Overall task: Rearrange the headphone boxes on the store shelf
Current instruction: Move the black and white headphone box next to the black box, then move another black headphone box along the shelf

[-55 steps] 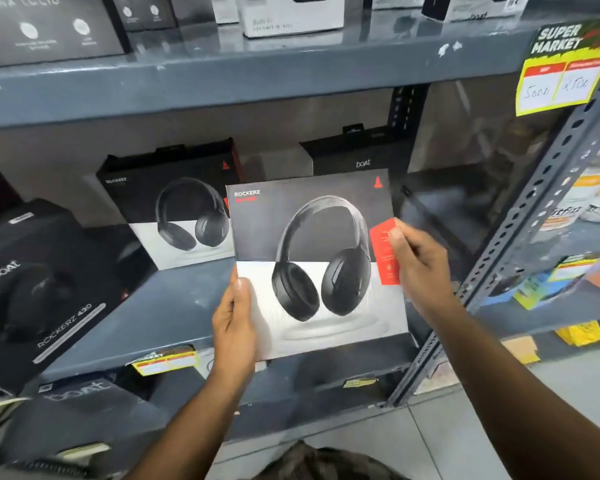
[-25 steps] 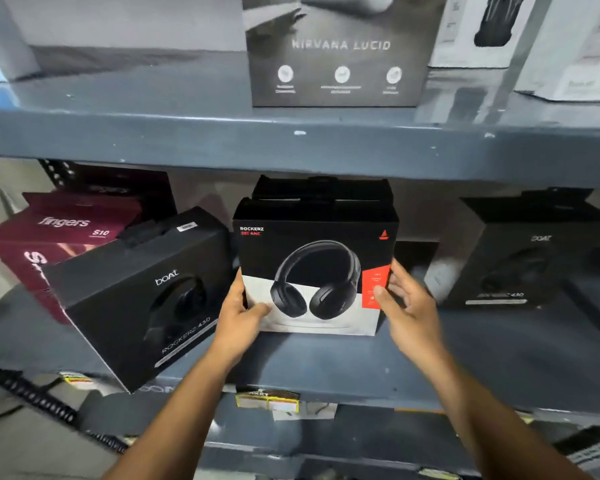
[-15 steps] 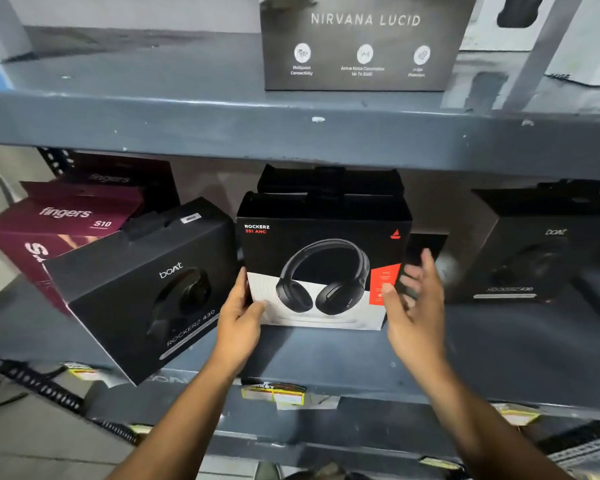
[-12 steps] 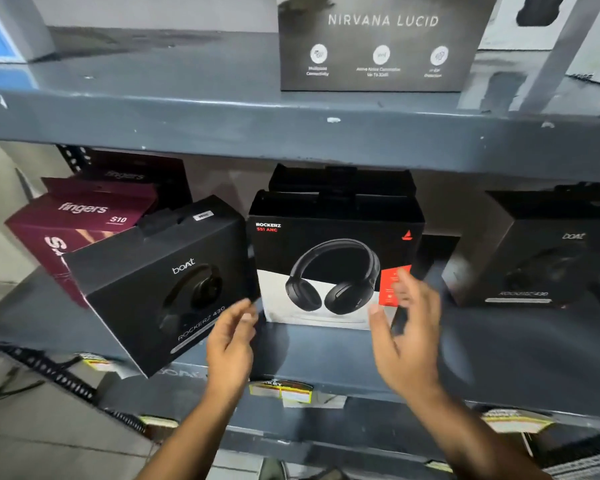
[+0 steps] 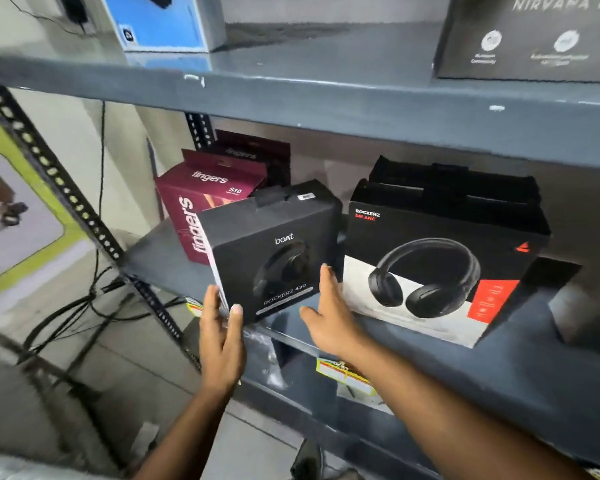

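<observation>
A black boat Rockerz 430 box point(image 5: 274, 247) stands tilted at the front edge of the grey middle shelf point(image 5: 520, 362). My left hand point(image 5: 220, 336) clasps its lower left corner, thumb on the front face. My right hand point(image 5: 329, 315) presses flat against its right side, fingers straight. To the right stands a black-and-white Rockerz headphone box point(image 5: 437, 268) upright on the shelf, with another black box point(image 5: 454, 180) behind it. Neither hand touches those two.
Maroon "fingers" boxes point(image 5: 205, 192) sit behind and left of the tilted box. A perforated upright post point(image 5: 73, 202) runs down the left side, with cables point(image 5: 84, 306) on the floor beyond. The upper shelf point(image 5: 326, 95) carries a blue box point(image 5: 160, 22) and a Nirvana box point(image 5: 534, 36).
Both hands let go of the black-and-white Rockerz box, now standing on the shelf, and moved left onto the black boat box. My view swung left.
</observation>
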{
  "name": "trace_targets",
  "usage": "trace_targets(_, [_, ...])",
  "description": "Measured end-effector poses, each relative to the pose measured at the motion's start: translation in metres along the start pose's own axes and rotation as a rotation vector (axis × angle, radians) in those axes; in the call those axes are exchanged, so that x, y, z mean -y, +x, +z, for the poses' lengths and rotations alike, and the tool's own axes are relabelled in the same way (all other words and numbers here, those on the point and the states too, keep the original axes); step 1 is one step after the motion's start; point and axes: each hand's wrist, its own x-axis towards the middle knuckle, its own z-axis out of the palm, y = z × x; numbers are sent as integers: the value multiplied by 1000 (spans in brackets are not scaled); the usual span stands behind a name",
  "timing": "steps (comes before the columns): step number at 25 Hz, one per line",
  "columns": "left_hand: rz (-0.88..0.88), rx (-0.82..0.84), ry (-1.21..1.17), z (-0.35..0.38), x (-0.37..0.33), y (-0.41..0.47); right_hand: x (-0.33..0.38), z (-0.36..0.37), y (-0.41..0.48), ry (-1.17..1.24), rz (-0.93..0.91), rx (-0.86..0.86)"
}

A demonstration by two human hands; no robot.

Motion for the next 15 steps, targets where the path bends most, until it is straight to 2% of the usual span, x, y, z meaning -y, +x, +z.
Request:
trace_targets(2, [28, 49, 95, -2, 6, 9, 4, 8, 12, 110, 94, -43])
trace_targets(5, [-28, 48, 104, 0, 7, 15, -7, 7, 24, 217, 106, -118])
trace_targets(10, [-28, 94, 94, -12, 18, 16, -10, 4, 19, 168, 152, -99])
trace_targets(15, [-64, 34, 55, -19, 10, 7, -14, 5, -7, 127, 130, -45])
